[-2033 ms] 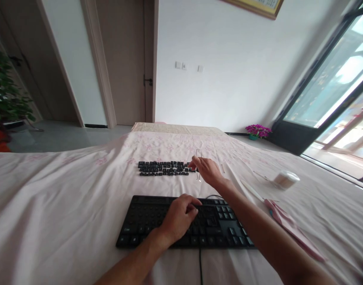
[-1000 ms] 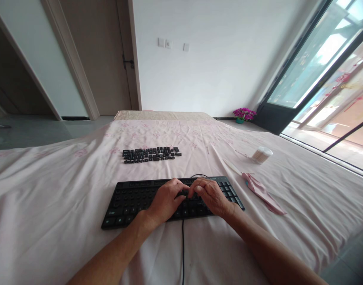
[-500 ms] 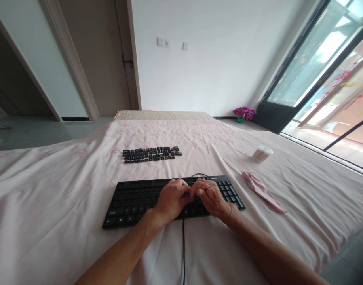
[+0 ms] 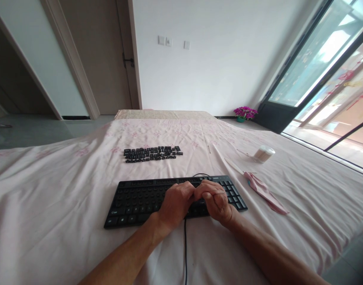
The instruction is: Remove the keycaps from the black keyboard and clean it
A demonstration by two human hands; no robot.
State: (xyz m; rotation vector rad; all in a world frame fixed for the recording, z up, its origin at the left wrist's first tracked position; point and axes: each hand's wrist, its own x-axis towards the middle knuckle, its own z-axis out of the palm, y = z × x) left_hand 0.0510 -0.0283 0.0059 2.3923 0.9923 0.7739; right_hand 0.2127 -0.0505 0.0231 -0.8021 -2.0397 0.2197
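Note:
A black keyboard [image 4: 133, 202] lies on a pink bed sheet [image 4: 50, 206] in front of me. My left hand [image 4: 175, 204] rests on its middle keys with the fingers curled; what is under the fingertips is hidden. My right hand [image 4: 217, 202] is beside it, fingertips touching the left hand's, closed around a thin wire tool [image 4: 218, 192] that crosses its knuckles. Several loose black keycaps [image 4: 151, 154] lie in rows on the sheet beyond the keyboard.
The keyboard's cable [image 4: 185, 245] runs toward me between my arms. To the right lie a folded pink cloth [image 4: 264, 192], thin sticks [image 4: 233, 166] and a round tub of cotton swabs [image 4: 263, 153]. The bed's right edge drops to the floor by a glass door.
My right hand came back from the keycap rows with the wire tool and joined my left hand on the keyboard. Both hands have since drawn closer together and a little toward me.

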